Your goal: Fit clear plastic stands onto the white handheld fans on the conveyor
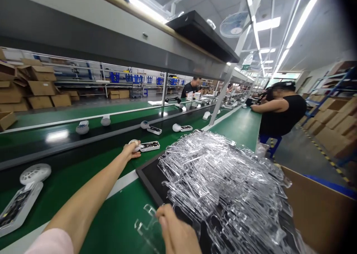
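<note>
My left hand is stretched out over the green bench, its fingers closed on the round head of a white device whose open handle shows circuit parts. Near the bottom centre my right hand pinches a clear plastic part at the left edge of a black tray. A big heap of similar clear plastic parts lies on that tray, right of my right hand.
More white devices lie around: a large one at left, others beyond my left hand. A metal post rises behind the heap. A cardboard box stands right. A person sits farther along the bench.
</note>
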